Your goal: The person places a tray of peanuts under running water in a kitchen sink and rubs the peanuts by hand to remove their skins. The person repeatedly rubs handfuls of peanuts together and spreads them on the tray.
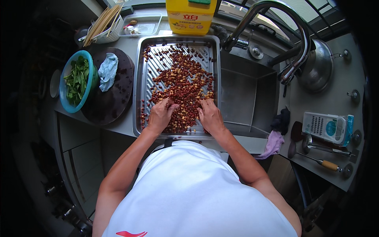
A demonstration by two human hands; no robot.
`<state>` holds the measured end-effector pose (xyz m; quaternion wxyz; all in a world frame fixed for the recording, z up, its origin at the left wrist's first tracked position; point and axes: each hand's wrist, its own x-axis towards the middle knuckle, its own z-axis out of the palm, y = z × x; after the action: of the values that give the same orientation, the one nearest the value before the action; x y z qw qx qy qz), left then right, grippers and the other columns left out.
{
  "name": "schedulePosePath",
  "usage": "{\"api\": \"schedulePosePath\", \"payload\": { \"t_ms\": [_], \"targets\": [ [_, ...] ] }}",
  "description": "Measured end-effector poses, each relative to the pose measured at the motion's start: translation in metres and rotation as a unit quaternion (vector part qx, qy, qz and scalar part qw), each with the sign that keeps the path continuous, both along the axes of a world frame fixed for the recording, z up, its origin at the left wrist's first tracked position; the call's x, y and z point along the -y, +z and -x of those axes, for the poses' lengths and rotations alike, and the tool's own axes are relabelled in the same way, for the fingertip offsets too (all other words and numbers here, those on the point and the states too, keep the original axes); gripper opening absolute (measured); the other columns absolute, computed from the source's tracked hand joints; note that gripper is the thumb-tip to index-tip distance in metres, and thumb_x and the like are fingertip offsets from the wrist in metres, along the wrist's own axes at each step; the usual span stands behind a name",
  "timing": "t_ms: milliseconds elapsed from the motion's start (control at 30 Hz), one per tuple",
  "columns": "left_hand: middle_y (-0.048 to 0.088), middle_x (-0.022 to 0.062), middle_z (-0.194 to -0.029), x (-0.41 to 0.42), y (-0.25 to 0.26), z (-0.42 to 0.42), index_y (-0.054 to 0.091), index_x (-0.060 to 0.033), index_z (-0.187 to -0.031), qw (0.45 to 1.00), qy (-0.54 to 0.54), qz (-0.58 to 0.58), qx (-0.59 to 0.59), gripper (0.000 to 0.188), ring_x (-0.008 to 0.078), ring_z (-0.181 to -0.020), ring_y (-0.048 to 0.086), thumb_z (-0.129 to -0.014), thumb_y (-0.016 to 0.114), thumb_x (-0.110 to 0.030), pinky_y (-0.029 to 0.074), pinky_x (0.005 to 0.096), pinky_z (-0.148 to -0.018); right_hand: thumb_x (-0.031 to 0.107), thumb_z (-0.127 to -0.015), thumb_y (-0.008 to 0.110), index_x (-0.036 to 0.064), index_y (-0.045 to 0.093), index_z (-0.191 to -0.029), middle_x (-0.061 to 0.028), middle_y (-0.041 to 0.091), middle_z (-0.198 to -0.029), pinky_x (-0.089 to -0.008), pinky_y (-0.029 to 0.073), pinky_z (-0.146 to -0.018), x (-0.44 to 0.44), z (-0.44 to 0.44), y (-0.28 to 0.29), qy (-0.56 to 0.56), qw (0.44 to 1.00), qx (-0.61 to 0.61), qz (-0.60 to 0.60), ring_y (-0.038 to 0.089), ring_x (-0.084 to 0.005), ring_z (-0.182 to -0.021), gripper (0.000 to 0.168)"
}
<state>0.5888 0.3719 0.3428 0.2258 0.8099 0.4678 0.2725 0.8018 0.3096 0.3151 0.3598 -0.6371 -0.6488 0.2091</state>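
Observation:
A rectangular stainless steel tray point(220, 89) with a ribbed bottom lies before me, its right edge beside the sink. Red-skinned peanuts point(183, 77), some peeled to pale yellow, are heaped along its middle and scattered towards the rim. My left hand point(161, 114) is in the near left part of the heap, fingers curled and thumb pointing inward. At the near right part, my right hand point(209, 115) also has curled fingers among the peanuts. Both sets of fingertips are partly hidden, so whether they grip any peanuts cannot be told.
To the left are a turquoise basin point(61, 86) of leafy greens and a round board point(118, 102) with a blue cloth point(108, 72). A yellow detergent jug point(191, 17) stands behind the tray. The sink point(239, 91), faucet point(305, 26) and a grater point(322, 127) are at right.

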Motion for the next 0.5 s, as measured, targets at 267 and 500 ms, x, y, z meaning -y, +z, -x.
{"api": "schedulePosePath", "payload": {
  "t_ms": [267, 500],
  "targets": [
    [0.068, 0.0185, -0.089, 0.009, 0.006, 0.022, 0.064, 0.0014, -0.096, 0.999, 0.030, 0.017, 0.000, 0.014, 0.0366, -0.081, 0.067, -0.086, 0.070, -0.005, 0.053, 0.0403, -0.068, 0.004, -0.084, 0.064, 0.002, 0.057, -0.100, -0.0195, 0.051, -0.100, -0.0474, 0.051, -0.078, -0.016, 0.007, -0.001, 0.054, 0.996, 0.066, 0.005, 0.059, -0.0389, -0.093, 0.017],
    [0.063, 0.0190, -0.101, 0.021, 0.001, -0.004, 0.064, 0.0012, -0.103, 0.999, -0.024, 0.025, -0.037, 0.020, 0.0390, -0.090, 0.063, -0.084, 0.069, -0.004, 0.052, 0.0425, -0.077, 0.004, -0.084, 0.063, 0.000, 0.056, -0.092, -0.0196, 0.052, -0.097, -0.0475, 0.052, -0.078, -0.022, 0.009, 0.009, 0.084, 0.991, 0.105, 0.015, 0.060, -0.0391, -0.091, 0.012]
  ]
}}
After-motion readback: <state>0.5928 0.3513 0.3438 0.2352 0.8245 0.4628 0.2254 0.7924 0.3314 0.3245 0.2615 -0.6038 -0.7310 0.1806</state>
